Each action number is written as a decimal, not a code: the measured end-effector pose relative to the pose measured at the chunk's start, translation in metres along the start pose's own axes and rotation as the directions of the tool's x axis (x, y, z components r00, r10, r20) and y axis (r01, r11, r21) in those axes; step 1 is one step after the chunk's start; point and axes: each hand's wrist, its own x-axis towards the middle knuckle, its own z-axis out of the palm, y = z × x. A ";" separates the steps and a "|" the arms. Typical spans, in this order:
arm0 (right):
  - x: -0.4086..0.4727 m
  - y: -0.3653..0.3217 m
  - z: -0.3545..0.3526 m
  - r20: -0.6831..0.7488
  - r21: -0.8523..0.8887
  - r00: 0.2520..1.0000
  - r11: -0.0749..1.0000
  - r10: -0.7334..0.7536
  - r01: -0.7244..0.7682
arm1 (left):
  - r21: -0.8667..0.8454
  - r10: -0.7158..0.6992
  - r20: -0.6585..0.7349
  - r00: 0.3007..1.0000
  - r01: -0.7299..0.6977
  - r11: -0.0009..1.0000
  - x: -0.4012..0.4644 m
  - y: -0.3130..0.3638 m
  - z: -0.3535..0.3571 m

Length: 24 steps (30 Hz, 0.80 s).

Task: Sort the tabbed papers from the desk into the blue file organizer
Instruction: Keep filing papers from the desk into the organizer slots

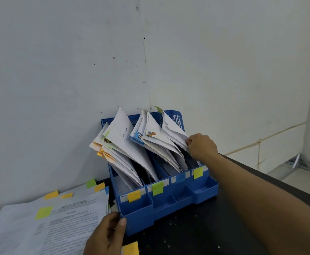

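Observation:
The blue file organizer (169, 205) stands on the dark desk against the wall, with colour tabs on the front of its slots: orange, green, blue, yellow. Leaning white papers fill the slots. My right hand (202, 146) pinches the edge of the papers in the rightmost slot (172, 129). My left hand (106, 236) grips the organizer's front left corner, thumb on its edge. A stack of tabbed papers (45, 223) lies on the desk left of the organizer, with yellow, orange, green and blue tabs along its edges.
A white wall rises right behind the organizer. The dark desk (196, 236) runs right and toward me, its far edge behind my right forearm. An orange tab (131, 248) pokes out near my left hand at the bottom.

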 end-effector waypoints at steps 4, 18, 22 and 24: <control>-0.007 0.002 -0.006 0.031 0.144 1.000 0.990 0.004 -0.008 | -0.003 0.001 -0.015 1.000 -0.002 1.000 -0.002 0.002 -0.001; -0.194 -0.109 0.013 -0.275 0.605 0.884 0.646 -0.379 0.465 | -0.179 -0.178 0.077 0.981 0.189 0.966 0.018 0.022 -0.054; -0.238 -0.138 0.069 0.224 0.534 0.896 0.817 -0.384 0.217 | -0.687 -0.348 -0.160 0.924 0.149 0.712 0.020 0.021 -0.080; -0.244 -0.144 0.099 0.401 0.462 0.868 0.883 -0.294 0.086 | -0.742 -0.395 -0.239 0.887 0.096 0.664 0.012 0.017 -0.090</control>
